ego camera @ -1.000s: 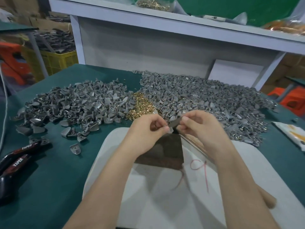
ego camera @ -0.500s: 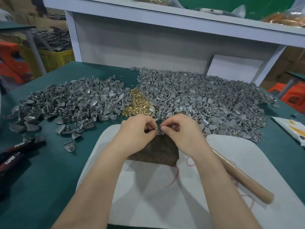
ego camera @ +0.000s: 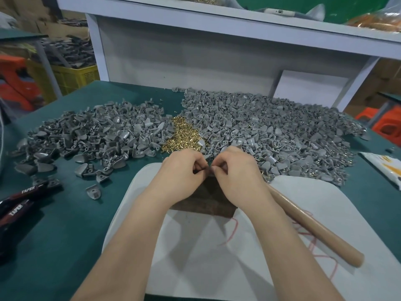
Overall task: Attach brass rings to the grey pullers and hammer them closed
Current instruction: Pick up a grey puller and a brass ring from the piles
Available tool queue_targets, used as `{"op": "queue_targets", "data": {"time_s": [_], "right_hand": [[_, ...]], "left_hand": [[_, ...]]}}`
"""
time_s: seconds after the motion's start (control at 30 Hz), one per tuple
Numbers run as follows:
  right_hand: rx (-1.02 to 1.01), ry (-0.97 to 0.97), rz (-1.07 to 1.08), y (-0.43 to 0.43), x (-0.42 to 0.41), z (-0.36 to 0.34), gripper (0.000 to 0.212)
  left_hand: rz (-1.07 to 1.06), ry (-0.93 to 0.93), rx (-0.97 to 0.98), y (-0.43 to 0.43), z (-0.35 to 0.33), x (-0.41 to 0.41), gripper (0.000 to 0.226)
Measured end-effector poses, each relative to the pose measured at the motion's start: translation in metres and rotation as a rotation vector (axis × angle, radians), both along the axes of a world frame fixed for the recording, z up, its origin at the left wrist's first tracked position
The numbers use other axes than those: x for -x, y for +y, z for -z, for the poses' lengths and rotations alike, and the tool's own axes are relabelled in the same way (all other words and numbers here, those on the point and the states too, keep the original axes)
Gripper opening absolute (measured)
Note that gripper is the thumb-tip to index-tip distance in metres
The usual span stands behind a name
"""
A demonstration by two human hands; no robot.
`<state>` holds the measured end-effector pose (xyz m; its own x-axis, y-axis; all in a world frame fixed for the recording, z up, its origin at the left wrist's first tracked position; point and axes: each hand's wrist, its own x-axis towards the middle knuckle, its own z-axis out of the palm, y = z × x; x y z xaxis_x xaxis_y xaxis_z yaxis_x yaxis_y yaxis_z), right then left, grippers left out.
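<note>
My left hand (ego camera: 184,170) and my right hand (ego camera: 234,170) meet fingertip to fingertip over a dark brown block (ego camera: 204,200) on a white board (ego camera: 217,253). Both pinch one small grey puller between them; it is mostly hidden by the fingers, and I cannot see a ring on it. A heap of brass rings (ego camera: 181,135) lies just beyond my hands. A pile of grey pullers (ego camera: 95,137) spreads to the left, and a larger pile of pullers (ego camera: 271,131) lies to the right. A wooden hammer handle (ego camera: 314,227) rests on the board by my right forearm.
Black pliers marked TAPER (ego camera: 19,203) lie at the left table edge. A white packet (ego camera: 386,168) sits at the right edge. A white shelf unit (ego camera: 217,46) stands behind the piles. A yellow crate (ego camera: 76,77) is on the floor at back left.
The grey puller that stuck out between my hands a second ago is now tucked between the fingertips. Both hands have drawn closer together and lower over the block.
</note>
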<state>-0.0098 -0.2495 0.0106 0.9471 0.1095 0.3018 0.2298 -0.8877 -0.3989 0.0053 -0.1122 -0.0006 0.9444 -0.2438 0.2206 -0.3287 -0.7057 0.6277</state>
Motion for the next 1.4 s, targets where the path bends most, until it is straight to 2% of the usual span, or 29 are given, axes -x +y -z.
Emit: {"op": "queue_targets", "data": {"time_s": [0.13,0.33,0.43,0.53,0.63,0.93,1.17,1.4], "right_hand": [[0.108,0.05,0.047,0.007,-0.003,-0.006,0.006],[0.045,0.06,0.026,0.004,-0.002,-0.004,0.005],[-0.089,0.096,-0.015,-0.004,-0.004,-0.001,0.007],[-0.321,0.184,-0.066,-0.016,-0.005,0.0,0.015],[-0.476,0.161,-0.063,-0.022,-0.006,0.002,0.017],[-0.289,0.02,-0.044,-0.012,-0.006,0.012,0.006],[-0.169,-0.049,-0.052,-0.008,-0.002,0.012,0.006],[-0.18,-0.072,-0.04,-0.006,0.002,0.012,0.008]], "left_hand": [[0.011,-0.026,-0.02,0.0,0.001,-0.002,0.006],[0.022,-0.025,0.003,0.0,0.0,-0.002,0.018],[0.019,-0.021,0.011,0.001,0.001,-0.002,0.014],[0.016,-0.03,0.002,0.0,0.001,0.0,0.015],[0.012,-0.038,-0.004,0.0,0.0,0.0,0.018],[0.01,-0.038,0.004,0.0,0.001,0.0,0.019],[0.009,-0.042,-0.004,0.0,0.002,0.0,0.012],[0.016,-0.04,-0.005,0.001,0.002,-0.001,0.008]]}}
